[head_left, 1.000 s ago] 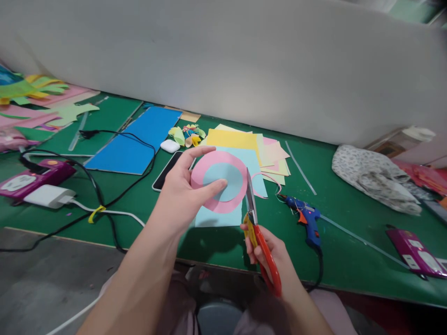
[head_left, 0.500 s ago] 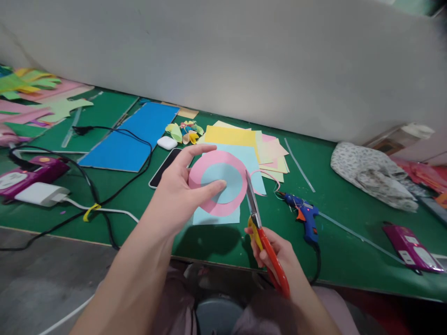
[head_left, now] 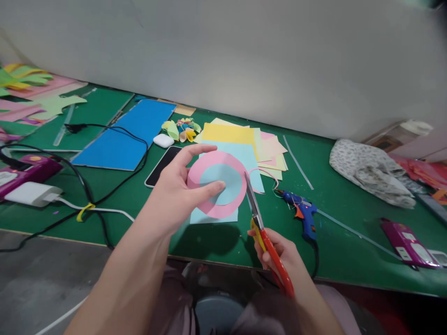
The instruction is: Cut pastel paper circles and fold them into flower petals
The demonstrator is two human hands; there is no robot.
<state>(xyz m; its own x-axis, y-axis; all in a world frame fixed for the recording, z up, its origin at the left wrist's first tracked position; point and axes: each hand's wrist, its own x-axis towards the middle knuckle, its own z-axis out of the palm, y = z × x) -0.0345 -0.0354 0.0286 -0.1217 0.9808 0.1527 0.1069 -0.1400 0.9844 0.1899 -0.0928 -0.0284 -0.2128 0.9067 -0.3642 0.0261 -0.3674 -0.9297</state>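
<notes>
Fingers of your left hand (head_left: 190,179), half curled, pinch 1 pink ring (head_left: 233,163) with its pale-blue center (head_left: 228,186) above the green table (head_left: 223,246); your right hand (head_left: 275,249) grips red-handled scissors (head_left: 267,232), blades at the ring's right edge.

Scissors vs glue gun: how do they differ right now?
Pose: the scissors are up in the right hand, tips at the edge of the pink paper round; the glue gun lies on the green table.
Look: scissors have red and yellow handles, glue gun is blue with an orange trigger.
Cord: glue gun has one, scissors don't.
Shared: both tips point leftward in view.
</notes>
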